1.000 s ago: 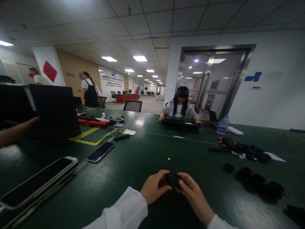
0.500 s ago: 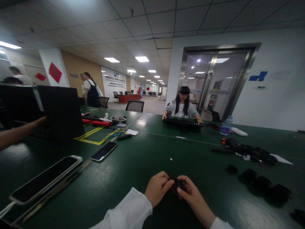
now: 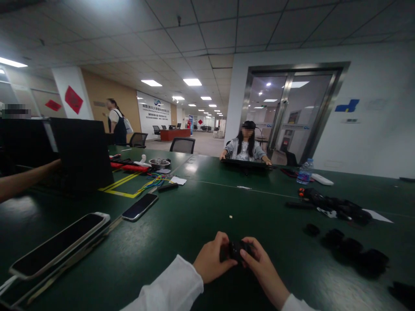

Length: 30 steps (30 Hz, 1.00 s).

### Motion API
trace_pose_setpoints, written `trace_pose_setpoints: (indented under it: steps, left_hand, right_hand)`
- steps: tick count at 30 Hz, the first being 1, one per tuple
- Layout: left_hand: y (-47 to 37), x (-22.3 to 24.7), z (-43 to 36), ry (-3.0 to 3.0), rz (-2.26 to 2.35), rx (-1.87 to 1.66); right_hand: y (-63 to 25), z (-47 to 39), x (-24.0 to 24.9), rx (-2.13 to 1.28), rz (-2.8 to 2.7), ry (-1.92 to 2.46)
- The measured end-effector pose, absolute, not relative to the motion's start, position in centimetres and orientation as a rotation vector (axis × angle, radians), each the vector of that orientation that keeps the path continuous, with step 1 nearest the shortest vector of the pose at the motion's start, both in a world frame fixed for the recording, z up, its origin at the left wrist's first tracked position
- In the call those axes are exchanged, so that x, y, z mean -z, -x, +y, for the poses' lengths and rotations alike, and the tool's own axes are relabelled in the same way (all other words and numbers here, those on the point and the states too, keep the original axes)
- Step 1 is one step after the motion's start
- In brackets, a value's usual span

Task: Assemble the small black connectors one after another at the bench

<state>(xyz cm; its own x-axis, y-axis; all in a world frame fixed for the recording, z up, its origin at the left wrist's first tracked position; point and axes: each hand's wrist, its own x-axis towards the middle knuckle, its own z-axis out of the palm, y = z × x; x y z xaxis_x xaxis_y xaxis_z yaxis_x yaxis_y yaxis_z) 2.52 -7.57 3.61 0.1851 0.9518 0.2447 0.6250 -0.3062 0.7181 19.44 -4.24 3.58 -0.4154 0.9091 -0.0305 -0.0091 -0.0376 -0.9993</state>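
A small black object [image 3: 236, 249] is between my two hands, a little above the green table [image 3: 181, 220]. My left hand [image 3: 214, 258] has its thumb and fingers closed round the left side of it. From the right, my right hand [image 3: 260, 261] pinches the same object with thumb and fingers. Its exact shape is too dark to tell. A tiny pale piece [image 3: 231, 217] lies on the table beyond my hands.
Two phones [image 3: 60, 246] [image 3: 140, 206] lie at the left, near coloured wires [image 3: 152, 182]. Several black items [image 3: 352, 248] stand at the right, below a bottle [image 3: 305, 172]. A person [image 3: 247, 144] opposite holds a black panel [image 3: 246, 165].
My left hand has shifted its grip, with the thumb now lower, and more of the black object shows. The person opposite has tilted the black panel slightly.
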Motion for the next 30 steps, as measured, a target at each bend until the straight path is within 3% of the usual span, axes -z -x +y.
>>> trace_pose_setpoints:
  steps: [9,18,30]
  left_hand:
    - [-2.1,-3.9,-7.2,-2.007,1.540,-0.952]
    - [-2.3,-4.0,-7.4,-1.958,1.367,-1.292]
    - [-2.2,-3.7,-7.4,-1.890,1.358,-1.143]
  right_hand:
    - [-19.2,-4.9,-4.3,-1.624,-1.462,0.909]
    - [-19.0,-4.5,-3.7,-1.592,-1.478,0.930]
    - [-19.4,-4.7,-4.1,-1.606,-1.446,0.908]
